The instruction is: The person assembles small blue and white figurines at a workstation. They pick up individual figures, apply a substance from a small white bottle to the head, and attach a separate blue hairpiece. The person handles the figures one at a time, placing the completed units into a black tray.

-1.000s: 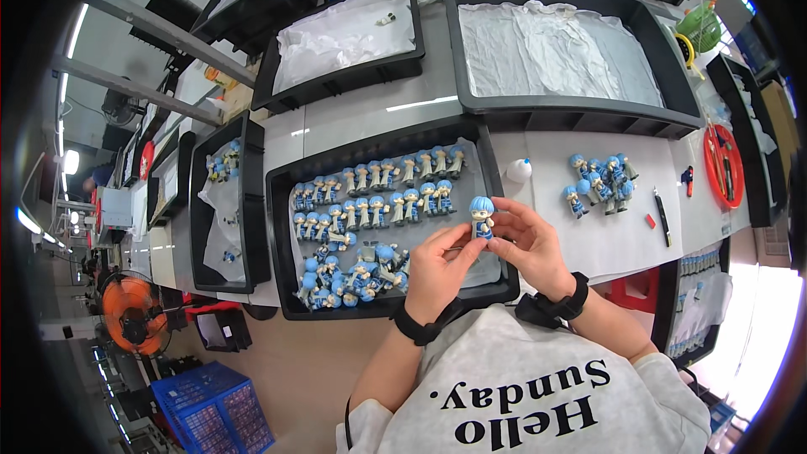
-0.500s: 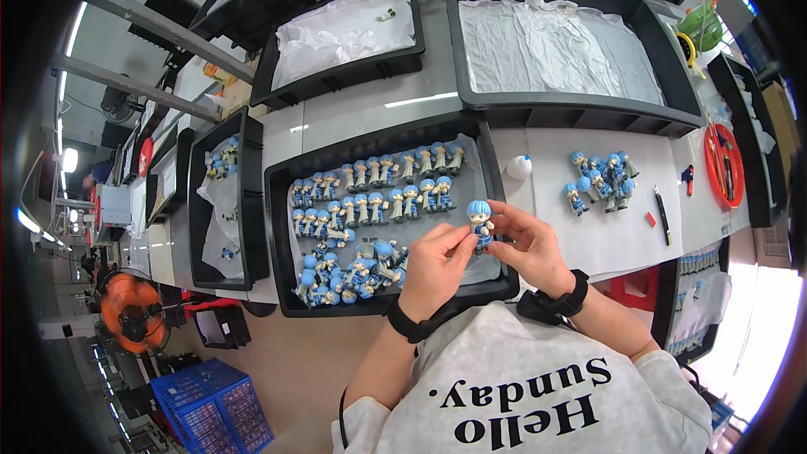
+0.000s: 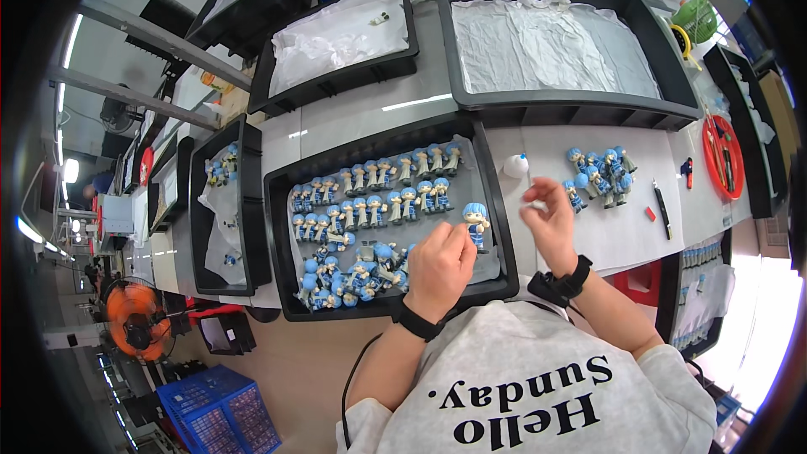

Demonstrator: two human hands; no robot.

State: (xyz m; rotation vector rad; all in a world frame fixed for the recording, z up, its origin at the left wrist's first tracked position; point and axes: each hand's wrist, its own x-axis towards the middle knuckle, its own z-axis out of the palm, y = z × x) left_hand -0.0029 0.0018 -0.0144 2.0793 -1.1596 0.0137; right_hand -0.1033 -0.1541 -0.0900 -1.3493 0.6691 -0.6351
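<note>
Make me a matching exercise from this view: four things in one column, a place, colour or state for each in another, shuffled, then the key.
Things
1. Left hand
2. Right hand
3. Small bottle
4. Pen-like tool

Place, colour or state
A. White with a blue tip
B. Raised, apart from the held figurine
C. Lying to the right of the loose figurine cluster
D. Closed on a blue-haired figurine

Pairs: 1-D, 2-B, 3-A, 4-C
</note>
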